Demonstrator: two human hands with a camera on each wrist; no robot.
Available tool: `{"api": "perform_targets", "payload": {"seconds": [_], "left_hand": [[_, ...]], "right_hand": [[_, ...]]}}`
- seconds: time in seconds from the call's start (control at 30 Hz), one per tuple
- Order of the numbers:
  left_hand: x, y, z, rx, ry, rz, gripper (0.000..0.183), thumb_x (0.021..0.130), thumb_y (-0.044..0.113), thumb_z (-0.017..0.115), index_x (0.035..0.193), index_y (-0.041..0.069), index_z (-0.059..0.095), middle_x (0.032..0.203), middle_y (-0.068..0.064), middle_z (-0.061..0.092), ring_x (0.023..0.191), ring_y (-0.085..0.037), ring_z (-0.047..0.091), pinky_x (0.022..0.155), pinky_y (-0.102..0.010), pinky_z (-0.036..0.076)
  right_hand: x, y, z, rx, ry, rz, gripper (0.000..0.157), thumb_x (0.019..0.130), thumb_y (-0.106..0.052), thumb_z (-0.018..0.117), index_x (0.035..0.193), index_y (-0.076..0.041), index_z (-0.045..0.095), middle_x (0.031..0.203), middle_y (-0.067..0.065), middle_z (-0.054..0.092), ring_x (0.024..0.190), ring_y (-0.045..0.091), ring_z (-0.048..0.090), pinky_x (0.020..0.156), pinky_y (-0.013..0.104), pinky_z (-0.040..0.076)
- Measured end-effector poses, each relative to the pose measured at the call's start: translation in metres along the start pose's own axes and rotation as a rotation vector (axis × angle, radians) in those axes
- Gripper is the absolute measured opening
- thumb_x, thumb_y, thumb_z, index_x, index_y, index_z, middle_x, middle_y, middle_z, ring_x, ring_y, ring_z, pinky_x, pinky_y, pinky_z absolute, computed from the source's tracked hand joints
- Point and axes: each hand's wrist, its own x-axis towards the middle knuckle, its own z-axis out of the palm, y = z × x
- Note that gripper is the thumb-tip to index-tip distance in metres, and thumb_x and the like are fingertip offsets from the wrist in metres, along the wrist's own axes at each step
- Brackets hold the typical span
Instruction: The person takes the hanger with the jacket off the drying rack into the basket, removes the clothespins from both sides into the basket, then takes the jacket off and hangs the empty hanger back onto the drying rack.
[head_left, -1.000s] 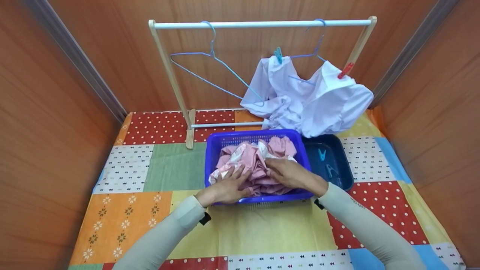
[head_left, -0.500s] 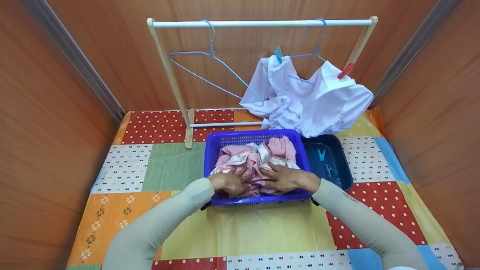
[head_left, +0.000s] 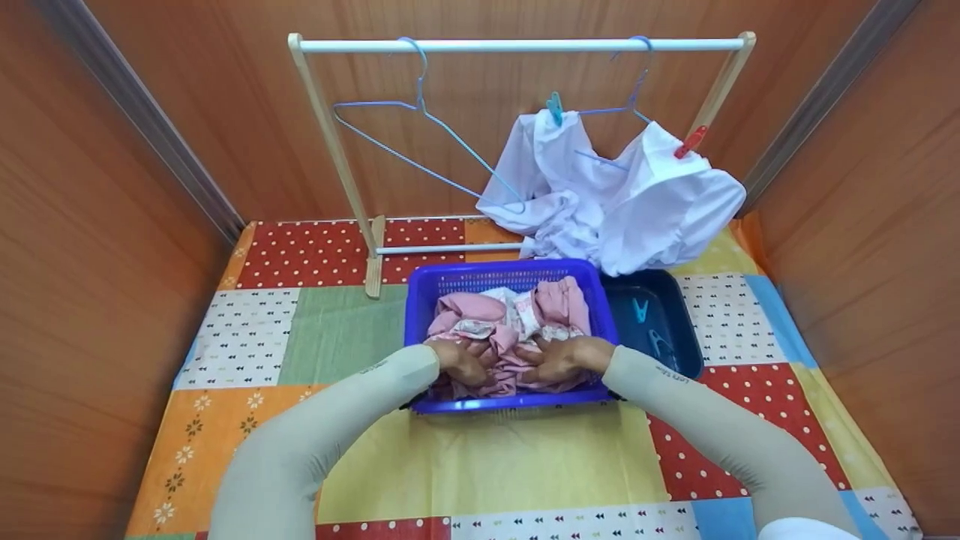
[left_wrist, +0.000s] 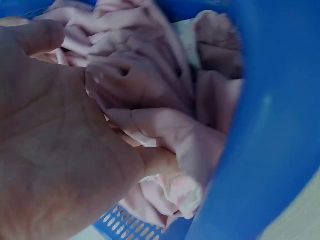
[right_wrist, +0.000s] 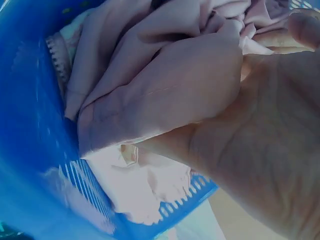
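Note:
A blue-purple plastic basket holds a crumpled pink garment with white, flower-patterned parts. My left hand reaches into the cloth on the basket's near left side. Its palm faces the wrist camera, and a straight finger slips under a pink fold. My right hand pushes into the garment from the right. In the right wrist view the right palm shows, with one straight finger tucked below the pink cloth. The other fingertips of both hands are mostly hidden in the folds.
Behind the basket stands a rack with a white rail. It carries a bare blue hanger and another with a white garment, pegged by teal and red clothespins. A dark tray with clothespins sits right of the basket.
Both hands have moved deeper into the basket, from lying spread on the pink garment to fingers tucked into its folds. The cloth has shifted, showing more white at the back.

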Motion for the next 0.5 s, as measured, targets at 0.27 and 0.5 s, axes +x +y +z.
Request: {"api": "perform_targets", "payload": {"seconds": [0.27, 0.5], "left_hand": [[0.002, -0.004, -0.004, 0.038, -0.019, 0.049, 0.063, 0.102, 0.048, 0.026, 0.158, 0.018, 0.02, 0.167, -0.004, 0.012, 0.155, -0.026, 0.006, 0.126, -0.04, 0.008], [0.02, -0.014, -0.004, 0.101, -0.018, 0.023, 0.068, 0.1, 0.054, 0.031, 0.158, 0.019, 0.021, 0.166, -0.004, 0.015, 0.154, -0.027, 0.008, 0.126, -0.041, 0.009]], "right_hand": [[0.007, -0.004, -0.005, 0.06, -0.045, 0.032, 0.069, 0.098, -0.058, 0.037, 0.158, -0.033, 0.015, 0.166, 0.017, 0.007, 0.151, 0.035, 0.017, 0.122, 0.055, 0.016], [0.013, -0.003, -0.008, 0.075, -0.042, 0.009, 0.07, 0.097, -0.057, 0.038, 0.158, -0.032, 0.014, 0.16, 0.019, 0.026, 0.147, 0.035, 0.03, 0.121, 0.048, 0.024]]}}
